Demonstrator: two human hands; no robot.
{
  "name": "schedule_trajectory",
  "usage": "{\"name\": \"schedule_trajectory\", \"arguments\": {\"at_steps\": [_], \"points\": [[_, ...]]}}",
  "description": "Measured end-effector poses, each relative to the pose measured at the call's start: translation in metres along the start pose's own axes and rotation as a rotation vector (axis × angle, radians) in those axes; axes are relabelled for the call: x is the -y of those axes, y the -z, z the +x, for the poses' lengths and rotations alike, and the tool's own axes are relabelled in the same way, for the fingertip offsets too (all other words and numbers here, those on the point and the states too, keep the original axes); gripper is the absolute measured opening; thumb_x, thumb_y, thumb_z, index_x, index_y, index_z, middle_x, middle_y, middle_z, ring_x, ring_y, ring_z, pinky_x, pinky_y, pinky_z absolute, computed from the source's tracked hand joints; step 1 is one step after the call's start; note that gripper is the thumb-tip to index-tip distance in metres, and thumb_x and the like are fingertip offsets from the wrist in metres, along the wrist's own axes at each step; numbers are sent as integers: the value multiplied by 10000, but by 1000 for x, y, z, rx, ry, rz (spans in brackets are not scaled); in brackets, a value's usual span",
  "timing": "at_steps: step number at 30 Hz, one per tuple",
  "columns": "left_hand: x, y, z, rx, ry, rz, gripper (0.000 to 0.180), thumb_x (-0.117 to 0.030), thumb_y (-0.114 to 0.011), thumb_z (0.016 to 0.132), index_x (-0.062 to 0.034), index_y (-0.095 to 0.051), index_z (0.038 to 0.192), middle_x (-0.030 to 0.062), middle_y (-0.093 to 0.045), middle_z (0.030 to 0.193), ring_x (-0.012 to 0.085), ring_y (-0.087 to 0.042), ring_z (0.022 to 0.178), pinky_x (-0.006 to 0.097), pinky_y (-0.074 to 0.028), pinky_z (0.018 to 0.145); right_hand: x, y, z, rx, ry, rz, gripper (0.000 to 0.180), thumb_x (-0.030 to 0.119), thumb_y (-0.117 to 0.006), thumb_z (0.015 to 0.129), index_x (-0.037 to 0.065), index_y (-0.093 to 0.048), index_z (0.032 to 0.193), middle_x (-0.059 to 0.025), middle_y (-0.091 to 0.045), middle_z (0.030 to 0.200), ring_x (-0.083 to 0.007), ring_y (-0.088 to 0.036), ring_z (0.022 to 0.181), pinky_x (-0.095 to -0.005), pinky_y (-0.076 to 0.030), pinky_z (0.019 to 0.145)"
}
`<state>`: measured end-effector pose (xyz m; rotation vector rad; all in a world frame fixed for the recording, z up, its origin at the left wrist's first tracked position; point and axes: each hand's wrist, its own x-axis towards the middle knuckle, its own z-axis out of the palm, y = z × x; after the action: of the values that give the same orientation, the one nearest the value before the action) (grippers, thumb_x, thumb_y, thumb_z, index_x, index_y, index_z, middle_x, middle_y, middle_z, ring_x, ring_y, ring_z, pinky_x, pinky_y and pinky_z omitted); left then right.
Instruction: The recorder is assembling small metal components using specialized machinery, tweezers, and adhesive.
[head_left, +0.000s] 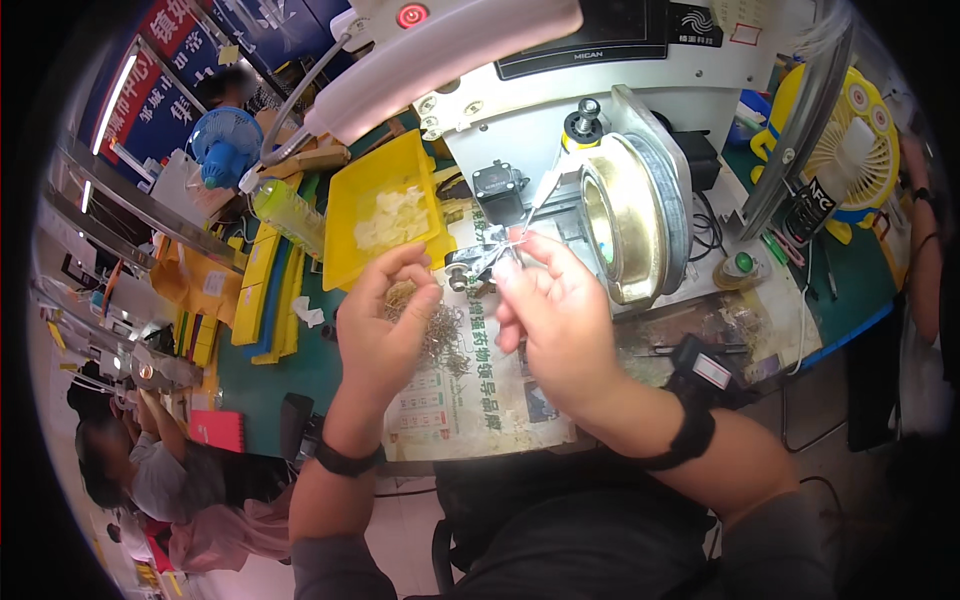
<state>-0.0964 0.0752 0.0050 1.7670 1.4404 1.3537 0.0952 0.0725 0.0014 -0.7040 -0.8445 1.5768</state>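
Observation:
My right hand (pixel 560 325) is closed in a pinch in front of the machine (pixel 540 130). Something small and pale, with thin strands, shows at its fingertips, too glary to name. Close by on the right is a wide brass-coloured ring (pixel 597 215) mounted on the machine. My left hand (pixel 385 320) is held up, with its fingers bent and the thumb apart from them; nothing shows between them. Beneath and beside it, a pile of small metal pieces (pixel 450 345) lies on a printed sheet (pixel 430 425).
A yellow tray (pixel 343 190) with whitish pieces stands at the back left, beside a green-capped bottle (pixel 285 212). A lamp arm (pixel 440 65) crosses above. On the right are a yellow fan (pixel 850 150) and a small jar (pixel 740 268). Other people sit at left.

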Motion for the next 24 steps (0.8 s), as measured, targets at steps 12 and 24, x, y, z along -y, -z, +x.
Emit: {"name": "schedule_trajectory", "arguments": {"at_steps": [12, 24], "points": [[-15, 1, 22, -62, -208, 77, 179, -94, -681, 890, 4, -708, 1038, 138, -718, 1036, 226, -673, 997, 318, -496, 925, -12, 17, -27, -121, -156, 99, 180, 201, -519, 1049, 32, -537, 987, 6, -490, 682, -79, -431, 535, -228, -348, 493], [-15, -37, 114, 869, 176, -344, 110, -129, -712, 882, -25, -681, 869, 91, -706, 1050, 186, -639, 1022, 338, -487, 920, -9, 5, 43, -229, -219, 80, 173, 205, -524, 1041, 58, -574, 966, 39, -481, 699, -63, -377, 502, -244, -278, 430]]}}
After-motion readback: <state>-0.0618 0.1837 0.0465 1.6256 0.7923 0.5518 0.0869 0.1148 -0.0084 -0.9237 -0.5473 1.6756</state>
